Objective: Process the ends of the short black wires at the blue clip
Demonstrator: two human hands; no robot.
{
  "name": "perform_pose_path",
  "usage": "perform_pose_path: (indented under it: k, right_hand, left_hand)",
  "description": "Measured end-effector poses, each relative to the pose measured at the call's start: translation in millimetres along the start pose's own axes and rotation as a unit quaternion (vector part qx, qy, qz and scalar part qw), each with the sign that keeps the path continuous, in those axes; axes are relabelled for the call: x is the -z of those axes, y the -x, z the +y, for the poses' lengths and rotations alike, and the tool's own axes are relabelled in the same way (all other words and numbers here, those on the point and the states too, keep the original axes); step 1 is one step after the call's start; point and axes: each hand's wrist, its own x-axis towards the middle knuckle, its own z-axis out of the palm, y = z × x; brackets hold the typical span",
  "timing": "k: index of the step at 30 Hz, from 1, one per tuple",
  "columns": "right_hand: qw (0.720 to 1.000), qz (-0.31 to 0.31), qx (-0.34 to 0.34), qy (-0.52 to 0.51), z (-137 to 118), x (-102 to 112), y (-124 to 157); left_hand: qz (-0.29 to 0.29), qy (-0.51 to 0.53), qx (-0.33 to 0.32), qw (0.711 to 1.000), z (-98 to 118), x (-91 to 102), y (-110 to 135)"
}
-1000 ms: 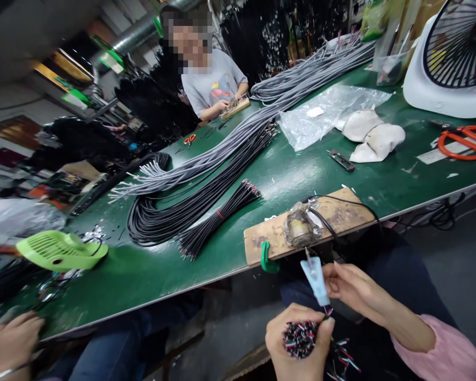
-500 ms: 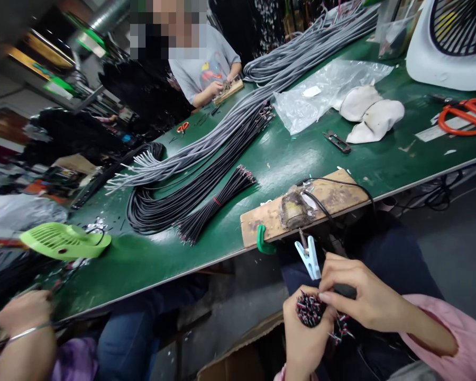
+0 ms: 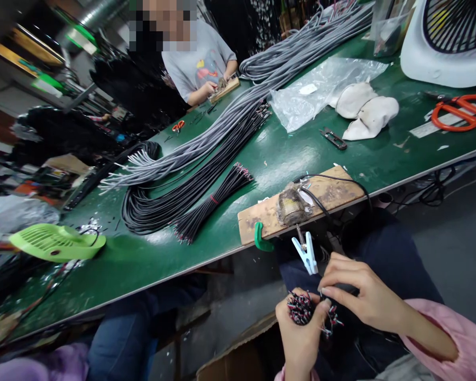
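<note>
My left hand (image 3: 301, 330) is wrapped round a bundle of black cables (image 3: 300, 308), whose stripped ends with red, white and black cores point up. Beside it, my right hand (image 3: 355, 291) pinches the end of a single cable (image 3: 321, 292) between thumb and fingertips. A dark, rounded thing (image 3: 347, 288) shows under its fingers; I cannot tell its kind. More loose cable ends (image 3: 332, 321) spread between the hands. Just above them, a light blue clothes peg (image 3: 306, 254) is clipped to a metal rod sticking out from a wooden board (image 3: 257, 219).
The green table (image 3: 143, 270) bears black cables (image 3: 150, 211), a tied bundle (image 3: 214, 201), grey cables (image 3: 222, 121), thread snips (image 3: 333, 138), orange-handled scissors (image 3: 456, 114) and a white fan (image 3: 440, 69). A green clamp (image 3: 263, 238) grips the board's edge. A co-worker (image 3: 202, 63) sits opposite.
My right hand has drawn slightly away from the bundle, its fingertips now on a cable end. My left hand has shifted a little left. A neighbour's hand at lower left has left the view.
</note>
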Motion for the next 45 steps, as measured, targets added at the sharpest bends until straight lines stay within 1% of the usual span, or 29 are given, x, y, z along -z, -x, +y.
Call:
perform_pose_path:
  k: [5,9,12,16,19,22,24,25,27,29,31,32,34,35,37,38,39,40,43,44,45]
  right_hand:
    - [1.000,0.016,-0.003,0.006,-3,-3,-1]
    - [0.999,0.022,-0.038,-0.009,3,-5,0]
    - [0.996,0.009,-0.073,-0.055,9,-4,0]
    - [0.988,-0.003,-0.100,-0.119,14,-4,-2]
    - [0.985,0.022,-0.113,-0.127,17,-9,-3]
    - [0.980,0.061,-0.123,-0.147,21,-19,-1]
    - [0.977,0.098,-0.112,-0.150,23,-28,2]
    - [0.978,0.119,-0.097,-0.140,23,-32,4]
    - [0.982,0.155,-0.047,-0.098,22,-39,8]
    - [0.984,0.171,0.011,-0.048,21,-41,11]
    - [0.987,0.153,0.045,-0.031,20,-39,11]
    - [0.989,0.136,0.043,-0.047,21,-37,11]
    - [0.986,0.082,0.002,-0.142,22,-32,10]
    - [0.976,0.043,-0.034,-0.210,23,-29,9]
    - [0.933,-0.042,-0.106,-0.340,26,-24,6]
    - [0.911,-0.075,-0.133,-0.383,27,-22,4]
    - [0.897,-0.092,-0.151,-0.405,28,-20,1]
    - [0.892,-0.088,-0.163,-0.412,28,-18,-4]
    - [0.905,-0.019,-0.170,-0.389,23,-11,-24]
    - [0.904,-0.010,-0.167,-0.393,20,-10,-33]
    - [0.899,-0.012,-0.158,-0.408,16,-9,-41]
  left_hand:
    - [-0.002,-0.009,-0.009,1.000,7,-3.1,-1]
    - [0.017,-0.011,-0.006,1.000,10,-3.2,0]
    - [0.032,-0.007,0.008,0.999,10,-3.1,-1]
    - [0.010,-0.025,0.009,1.000,8,-2.3,-2]
    - [0.001,-0.009,0.043,0.999,8,-1.3,-2]
    - [0.033,0.037,0.078,0.996,7,-0.4,1]
    - [0.058,0.059,0.079,0.993,3,0.7,3]
    - [0.066,0.064,0.076,0.993,1,1.5,3]
    - [0.073,0.057,0.064,0.994,-5,3.7,3]
    - [0.071,0.039,0.053,0.995,-11,6.5,2]
    - [0.058,0.026,0.049,0.997,-15,9.2,0]
    - [0.046,0.023,0.054,0.997,-16,10.2,-1]
    - [0.015,0.021,0.066,0.997,-13,11.5,-2]
    - [-0.005,0.021,0.065,0.998,-10,11.6,-3]
    - [-0.051,0.018,0.040,0.998,1,10.8,-5]
    - [-0.072,0.014,0.014,0.997,8,10.0,-5]
    - [-0.094,0.000,-0.013,0.996,15,9.2,-6]
    - [-0.106,-0.019,-0.045,0.993,23,8.3,-7]
    - [-0.092,-0.077,-0.139,0.983,45,6.6,-8]
    - [-0.090,-0.089,-0.165,0.978,51,6.3,-8]
    - [-0.088,-0.100,-0.186,0.973,56,6.0,-9]
